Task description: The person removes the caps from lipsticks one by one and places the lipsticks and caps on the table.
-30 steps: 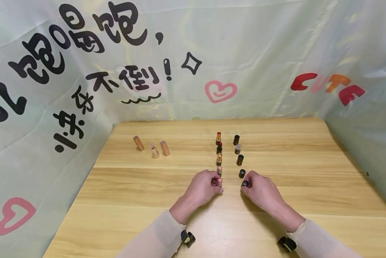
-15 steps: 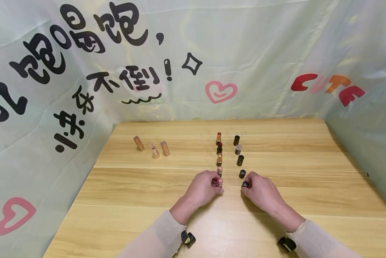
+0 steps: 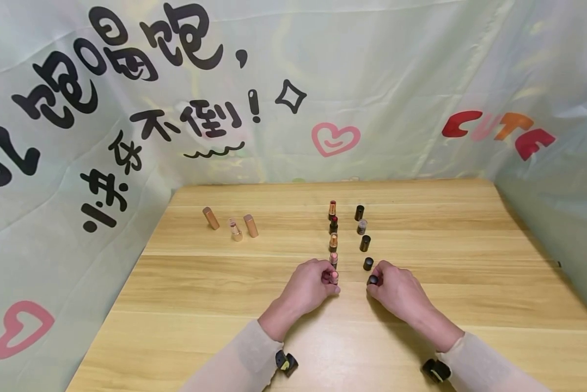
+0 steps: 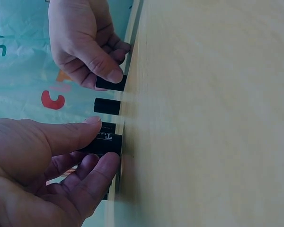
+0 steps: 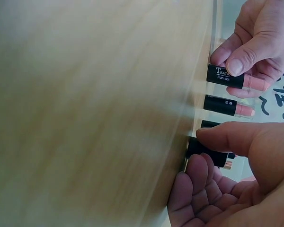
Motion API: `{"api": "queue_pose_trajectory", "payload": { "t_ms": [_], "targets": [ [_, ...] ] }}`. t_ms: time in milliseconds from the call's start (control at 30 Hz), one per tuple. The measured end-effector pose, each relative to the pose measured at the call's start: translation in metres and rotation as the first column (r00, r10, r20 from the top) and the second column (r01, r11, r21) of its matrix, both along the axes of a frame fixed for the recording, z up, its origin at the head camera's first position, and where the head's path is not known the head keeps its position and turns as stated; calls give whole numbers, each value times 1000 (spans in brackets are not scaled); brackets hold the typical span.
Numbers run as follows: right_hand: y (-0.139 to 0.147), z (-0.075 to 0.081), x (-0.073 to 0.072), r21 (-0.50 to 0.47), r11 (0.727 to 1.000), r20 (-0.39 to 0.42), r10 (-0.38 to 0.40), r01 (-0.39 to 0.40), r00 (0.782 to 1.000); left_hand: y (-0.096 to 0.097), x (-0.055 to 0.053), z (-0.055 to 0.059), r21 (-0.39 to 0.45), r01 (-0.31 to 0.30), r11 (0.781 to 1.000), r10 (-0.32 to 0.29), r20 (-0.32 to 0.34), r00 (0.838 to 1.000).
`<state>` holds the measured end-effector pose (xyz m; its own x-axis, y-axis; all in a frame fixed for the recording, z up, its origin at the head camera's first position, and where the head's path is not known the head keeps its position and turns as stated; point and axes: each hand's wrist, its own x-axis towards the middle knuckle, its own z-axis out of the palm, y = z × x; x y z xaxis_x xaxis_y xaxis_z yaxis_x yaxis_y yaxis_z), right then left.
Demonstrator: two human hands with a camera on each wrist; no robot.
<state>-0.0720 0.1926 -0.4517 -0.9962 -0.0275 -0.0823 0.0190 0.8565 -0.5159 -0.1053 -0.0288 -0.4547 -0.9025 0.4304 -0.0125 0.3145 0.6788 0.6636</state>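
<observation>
Near the table's middle, my left hand [image 3: 309,284] pinches an upright lipstick [image 3: 334,277] with a pink tip. Its black base with white lettering [image 5: 218,75] shows in the right wrist view, thumb on its side. To the right, my right hand [image 3: 402,289] grips a black lipstick cap [image 3: 373,280] between thumb and fingers, standing at the table top. Behind the left hand runs a line of uncapped lipsticks, the nearest pink-tipped one [image 3: 334,259] close to the fingers. Behind the right hand is a matching line of caps, the nearest a short black cap [image 3: 368,264].
A grey translucent cap [image 3: 362,227] stands among the black caps. At the back left are two rose-gold tubes [image 3: 211,218] and a lipstick [image 3: 236,231] between them. Printed cloth [image 3: 396,81] walls in the wooden table [image 3: 200,337] at the back and sides.
</observation>
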Motion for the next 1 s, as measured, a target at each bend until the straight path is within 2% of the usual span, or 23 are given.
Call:
{"api": "queue_pose_trajectory", "payload": {
  "t_ms": [167,600,1000],
  "targets": [
    [0,1,0,5,1000,-10,6,-6,1000,0,0,0,3,-2,1000,2,4,1000],
    [1,2,0,-41,999,6,9,-9,1000,0,2,1,38,-43,998,40,81,996],
    [3,5,3,-104,994,25,-12,14,1000,-4,7,7,-49,-37,998,43,112,993]
  ]
}}
